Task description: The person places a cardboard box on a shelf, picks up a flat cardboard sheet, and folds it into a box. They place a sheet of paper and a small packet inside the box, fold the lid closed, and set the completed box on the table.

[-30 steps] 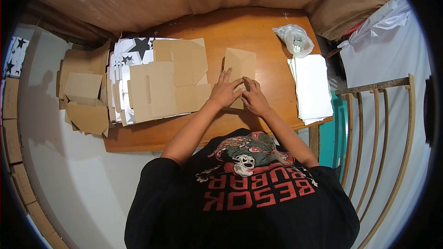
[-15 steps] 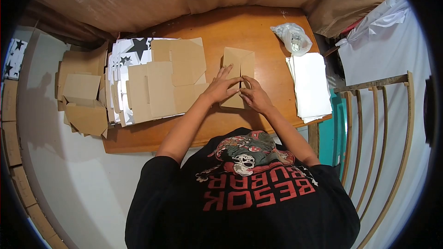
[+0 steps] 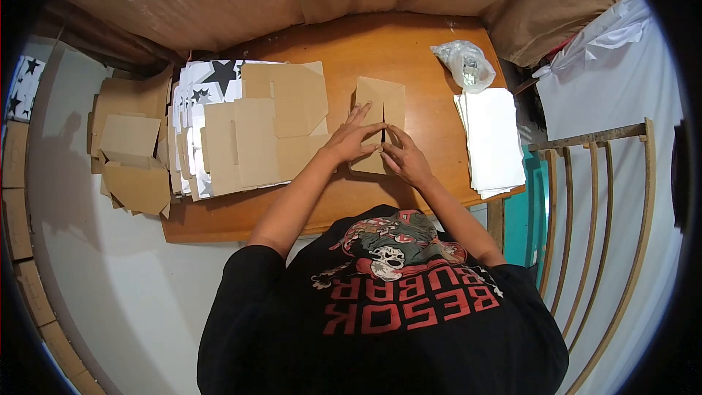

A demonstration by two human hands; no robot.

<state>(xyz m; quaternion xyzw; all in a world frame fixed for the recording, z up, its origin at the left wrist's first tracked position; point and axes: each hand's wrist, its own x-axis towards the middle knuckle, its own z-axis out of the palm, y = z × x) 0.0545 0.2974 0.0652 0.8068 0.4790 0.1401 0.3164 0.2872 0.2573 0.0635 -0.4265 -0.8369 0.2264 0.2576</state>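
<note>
A small brown cardboard box (image 3: 380, 90) lies on the wooden table in front of me, its top flaps meeting along a dark narrow slit. My left hand (image 3: 354, 137) rests on the left flap with its fingers spread, thumb and forefinger reaching toward the slit. On the right flap, the bent fingers of my right hand (image 3: 409, 161) grip at the slit's edge, close to the left fingertips. What lies inside the box is hidden.
Flat cardboard blanks (image 3: 256, 132) and star-printed sheets (image 3: 219, 77) are stacked on the left. Folded cardboard (image 3: 131, 139) sits beyond them. At the right are a white paper stack (image 3: 493, 143) and a clear plastic bag (image 3: 466, 66). A wooden rack (image 3: 592, 212) stands beside the table (image 3: 322, 44).
The fingers of my right hand have shifted slightly at the slit. The box and my left hand stay in nearly the same place.
</note>
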